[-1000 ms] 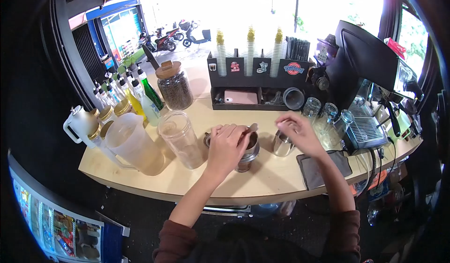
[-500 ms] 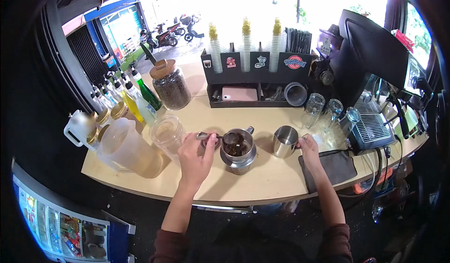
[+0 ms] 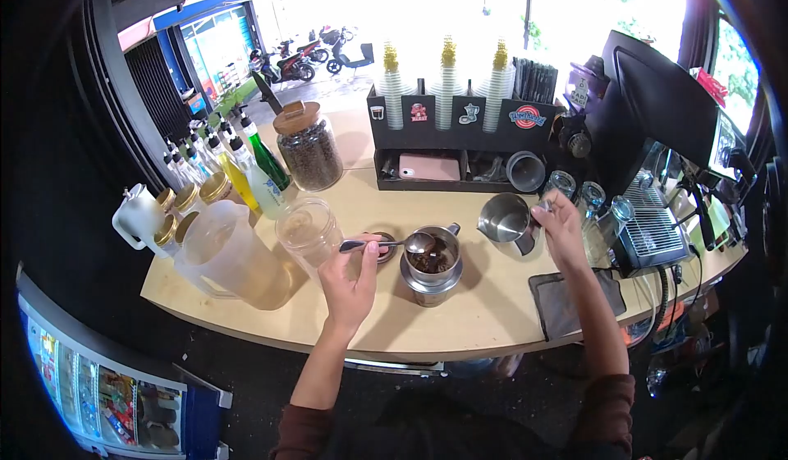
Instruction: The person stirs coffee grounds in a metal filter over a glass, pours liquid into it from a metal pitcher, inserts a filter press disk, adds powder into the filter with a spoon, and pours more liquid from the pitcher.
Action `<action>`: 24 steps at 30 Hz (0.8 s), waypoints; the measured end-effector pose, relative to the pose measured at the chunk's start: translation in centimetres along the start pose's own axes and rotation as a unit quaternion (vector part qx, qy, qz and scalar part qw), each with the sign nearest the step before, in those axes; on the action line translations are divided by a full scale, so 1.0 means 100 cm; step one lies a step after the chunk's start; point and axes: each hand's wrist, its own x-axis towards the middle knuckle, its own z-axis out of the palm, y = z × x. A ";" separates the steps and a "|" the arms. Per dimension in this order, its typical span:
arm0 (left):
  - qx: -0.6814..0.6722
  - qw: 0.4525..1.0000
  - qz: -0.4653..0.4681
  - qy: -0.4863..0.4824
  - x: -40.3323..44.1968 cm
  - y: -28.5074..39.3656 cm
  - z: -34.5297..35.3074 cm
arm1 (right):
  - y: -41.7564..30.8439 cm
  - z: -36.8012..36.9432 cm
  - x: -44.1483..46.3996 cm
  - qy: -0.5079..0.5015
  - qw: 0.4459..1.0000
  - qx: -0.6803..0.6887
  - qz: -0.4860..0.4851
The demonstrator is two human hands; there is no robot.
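My left hand (image 3: pixel 349 286) is closed on a metal spoon (image 3: pixel 420 242), whose bowl is held over a metal coffee drip filter (image 3: pixel 414 273). Dark, wet-looking coffee grounds (image 3: pixel 435 259) show inside the filter. A small cup or glass (image 3: pixel 431 299) stands underneath it. With its fingers wrapped round the handle, my right hand (image 3: pixel 566 228) holds a metal pitcher (image 3: pixel 502 220) above the counter, tilted toward the filter. No liquid stream can be made out. Beside the left hand stands a clear jar (image 3: pixel 310 234).
At left stand a cloudy plastic jug (image 3: pixel 217 247) and several syrup bottles (image 3: pixel 264 160). A jar of coffee beans (image 3: pixel 310 152) and a black cup organizer (image 3: pixel 460 123) line the back. A dark cloth (image 3: pixel 566 312), glasses (image 3: pixel 609 214) and an espresso machine (image 3: pixel 657 222) are at right.
My right hand has lifted the pitcher off the counter and tipped it to the left. The spoon stays over the filter in my left hand. The whole view has shifted slightly.
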 end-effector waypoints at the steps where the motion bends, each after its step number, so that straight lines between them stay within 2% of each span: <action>1: -0.002 1.000 -0.001 0.001 -0.001 -0.001 0.000 | -0.005 0.007 0.005 0.002 0.999 -0.024 -0.022; 6: 0.021 1.000 0.020 -0.008 -0.002 0.000 -0.005 | -0.041 0.043 0.016 -0.034 0.996 -0.075 -0.029; 10: 0.013 1.000 0.012 -0.008 -0.003 0.001 -0.003 | -0.051 0.061 0.023 -0.058 0.994 -0.090 0.001; 12: 0.016 1.000 0.010 -0.009 -0.002 0.000 -0.003 | -0.049 0.061 0.030 -0.088 0.980 -0.171 -0.053; 24: 0.014 1.000 0.005 -0.004 0.000 0.001 -0.003 | -0.059 0.083 0.033 -0.132 0.969 -0.199 -0.067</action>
